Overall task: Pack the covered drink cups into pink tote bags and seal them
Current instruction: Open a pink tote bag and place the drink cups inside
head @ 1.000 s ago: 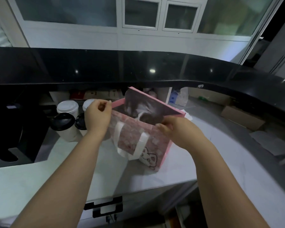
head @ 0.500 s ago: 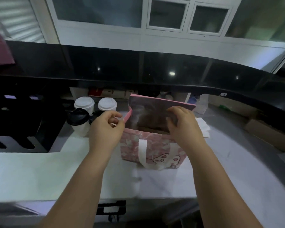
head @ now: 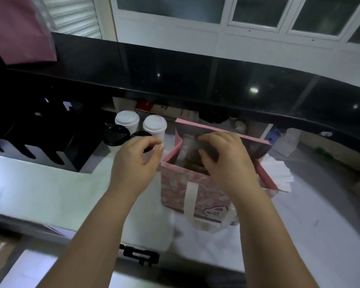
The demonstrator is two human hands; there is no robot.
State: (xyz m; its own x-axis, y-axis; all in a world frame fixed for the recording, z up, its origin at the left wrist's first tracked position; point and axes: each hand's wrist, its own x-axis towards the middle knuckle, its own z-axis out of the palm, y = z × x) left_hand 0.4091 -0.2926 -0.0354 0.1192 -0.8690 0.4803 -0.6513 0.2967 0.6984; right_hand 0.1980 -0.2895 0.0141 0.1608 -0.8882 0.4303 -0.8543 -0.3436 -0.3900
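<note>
The step in hand seems to be the opening of the pink tote bag [head: 175, 190] so that cups can go in, and to do it well the mouth must be spread wide and square, with the far wall pushed back and the bottom flat on the desk [head: 50, 190], otherwise a cup may catch on the rim or stand tilted inside. The bag stands upright near the desk's front edge, its mouth open and its white handle [head: 190, 196] hanging down the front. The right hand [head: 227, 161] reaches into the mouth with bent fingers against the far wall; I cannot tell if it pinches something there. The left hand [head: 135, 161] is just beside the bag's left corner, fingers loosely curled, and it appears to hold nothing. The covered cups [head: 126, 119], two with white lids and two with black, wait behind the left hand, not yet packed.
</note>
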